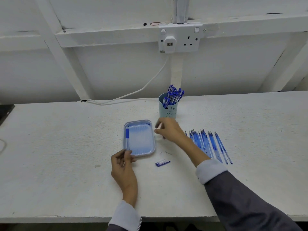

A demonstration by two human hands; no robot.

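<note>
A light blue tray (150, 139) lies on the white table, with one blue pen (127, 137) along its left wall. My left hand (124, 167) rests at the tray's near-left corner. Its fingers are loosely curled beside the pen's end and its thumb lies against the rim. My right hand (169, 130) hovers just right of the tray, blurred. Its thumb and forefinger pinch a small pale piece (160, 126). A blue pen cap (162, 163) lies on the table in front of the tray. Several blue pen bodies without caps (210, 144) lie in a row to the right.
A pale blue cup (168, 111) full of blue pens stands behind the tray. A wall socket (180, 40) with a white plug and its cable (133, 93) is on the back wall. A dark object (5, 112) sits at the far left edge.
</note>
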